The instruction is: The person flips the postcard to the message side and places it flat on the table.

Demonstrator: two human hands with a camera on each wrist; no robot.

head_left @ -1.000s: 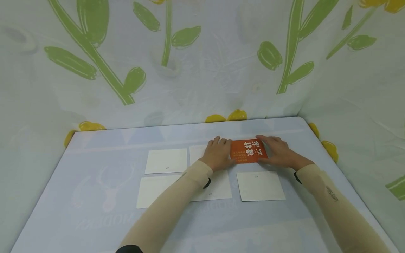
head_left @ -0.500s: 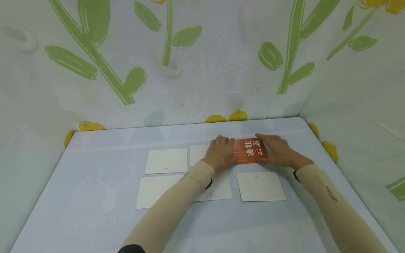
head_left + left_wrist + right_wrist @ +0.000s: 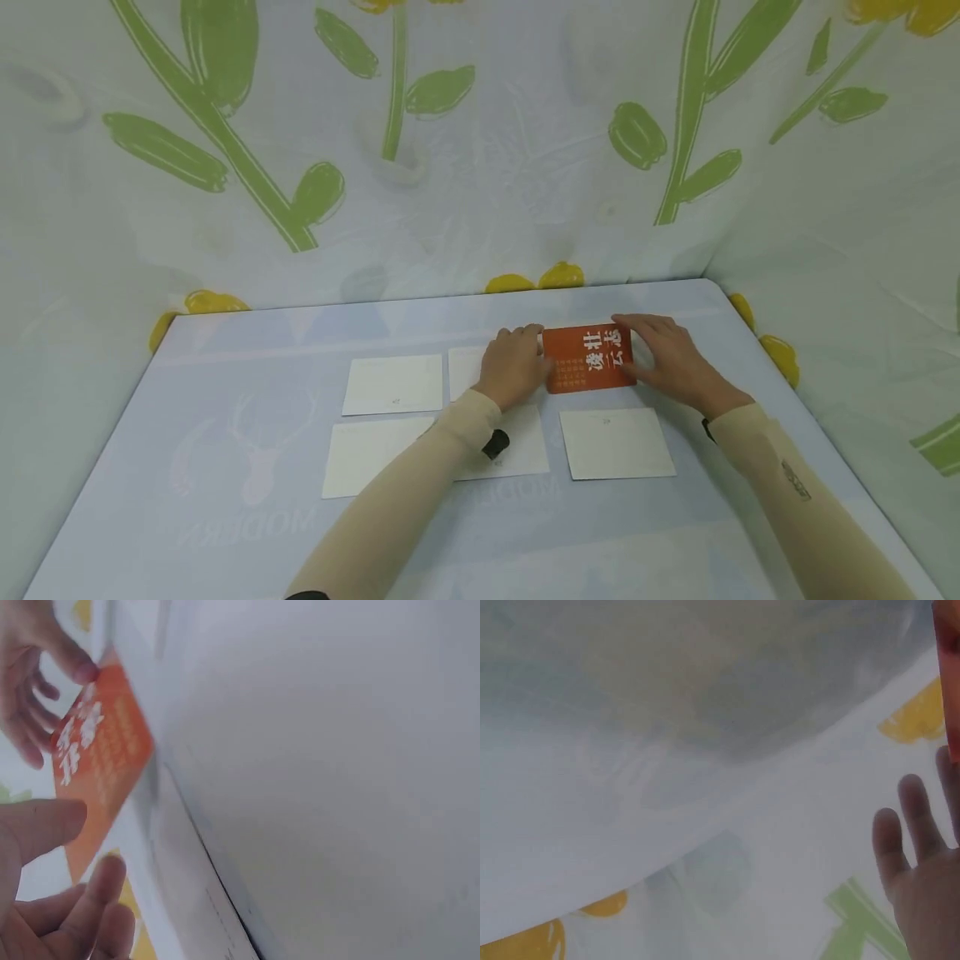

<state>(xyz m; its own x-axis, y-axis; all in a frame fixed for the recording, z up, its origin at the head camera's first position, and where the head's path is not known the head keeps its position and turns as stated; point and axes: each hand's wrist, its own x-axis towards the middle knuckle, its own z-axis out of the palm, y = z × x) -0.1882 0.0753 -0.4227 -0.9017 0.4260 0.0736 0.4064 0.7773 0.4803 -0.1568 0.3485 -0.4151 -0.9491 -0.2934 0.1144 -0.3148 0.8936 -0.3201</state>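
An orange-red card [image 3: 588, 358] with large white characters and rows of small yellowish print is held a little above the table [image 3: 247, 567]. My right hand [image 3: 678, 362] grips its right edge, thumb on the near side and fingers toward the far side. At the opposite edge is my left hand [image 3: 513, 367]. In the left wrist view its thumb [image 3: 56, 825] overlaps the card's face, while the fingers [image 3: 105, 881] stand apart below the corner, with a gap between. The right wrist view catches only a strip of the card [image 3: 949, 682] beside the right hand's fingers [image 3: 922, 817].
Several white cards lie face-down-looking on the table: one at the upper left [image 3: 393, 383], one at the lower left [image 3: 367, 454], one at the right [image 3: 617, 443], others partly under my left arm. A flower-printed curtain [image 3: 525, 167] hangs behind the table edge.
The orange-red card now shows more of its face and its left edge is uncovered. The left fingers have loosened from it, and the right hand has shifted slightly right.
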